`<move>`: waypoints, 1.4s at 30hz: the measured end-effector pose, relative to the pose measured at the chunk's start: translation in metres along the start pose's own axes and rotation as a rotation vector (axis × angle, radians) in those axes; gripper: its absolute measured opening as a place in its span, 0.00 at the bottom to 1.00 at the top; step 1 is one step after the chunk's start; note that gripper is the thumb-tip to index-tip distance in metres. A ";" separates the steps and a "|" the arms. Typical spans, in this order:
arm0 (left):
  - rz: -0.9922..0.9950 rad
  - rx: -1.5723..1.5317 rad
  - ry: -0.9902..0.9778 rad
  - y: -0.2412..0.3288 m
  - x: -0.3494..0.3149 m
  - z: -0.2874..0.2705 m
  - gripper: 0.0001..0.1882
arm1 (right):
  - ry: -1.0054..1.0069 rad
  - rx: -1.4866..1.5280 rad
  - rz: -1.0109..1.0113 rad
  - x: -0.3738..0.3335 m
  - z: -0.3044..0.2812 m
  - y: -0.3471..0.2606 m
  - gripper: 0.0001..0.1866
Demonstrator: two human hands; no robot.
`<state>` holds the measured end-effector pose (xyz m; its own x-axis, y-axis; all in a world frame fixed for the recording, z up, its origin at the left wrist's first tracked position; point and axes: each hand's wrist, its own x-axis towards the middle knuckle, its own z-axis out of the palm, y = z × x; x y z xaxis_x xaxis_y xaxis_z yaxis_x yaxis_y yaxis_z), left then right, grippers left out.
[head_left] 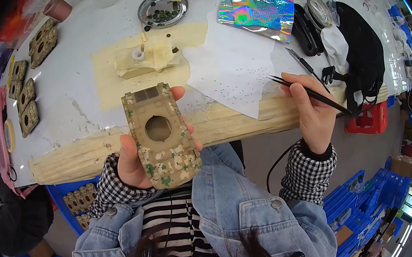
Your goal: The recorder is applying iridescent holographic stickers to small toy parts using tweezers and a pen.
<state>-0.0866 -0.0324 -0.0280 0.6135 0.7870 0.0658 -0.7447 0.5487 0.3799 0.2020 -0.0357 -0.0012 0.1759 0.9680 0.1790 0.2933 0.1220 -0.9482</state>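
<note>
A toy tank hull (pixel 165 149) in tan and green pixel camouflage, with a round hole in its top, rests in my left hand (pixel 130 165), whose fingers wrap its sides. It is tilted, above the table's near edge. My right hand (pixel 314 115) pinches black tweezers (pixel 321 97). Their tips point left, over the right edge of a white paper sheet (pixel 208 60). Scattered across that sheet are many tiny specks (pixel 236 87), too small to identify. Whether the tweezers grip anything cannot be seen.
Beyond the hull sits a tape-covered block (pixel 126 66) with a small white ring. A round metal tray (pixel 146 2) holds small dark discs. A craft knife (pixel 300 63) and shiny pouch (pixel 255 12) lie farther back. More hulls (pixel 43 44) stand left; others fill a blue crate (pixel 64 191) below.
</note>
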 end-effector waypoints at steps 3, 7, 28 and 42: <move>-0.021 0.009 0.014 0.000 0.002 0.000 0.55 | 0.004 0.037 0.017 0.003 0.002 0.001 0.11; -0.031 -0.008 0.021 -0.001 0.005 0.000 0.55 | -0.041 -0.071 0.020 0.006 -0.002 0.000 0.13; 0.048 0.006 0.088 -0.006 0.006 0.000 0.56 | -0.043 -0.141 0.023 0.008 0.004 0.002 0.14; 0.041 0.035 0.090 -0.004 0.004 0.001 0.55 | -0.029 -0.142 0.002 0.008 0.005 0.004 0.14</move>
<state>-0.0809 -0.0313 -0.0286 0.5556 0.8315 -0.0003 -0.7579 0.5066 0.4111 0.2001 -0.0263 -0.0047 0.1505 0.9744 0.1672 0.4229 0.0894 -0.9018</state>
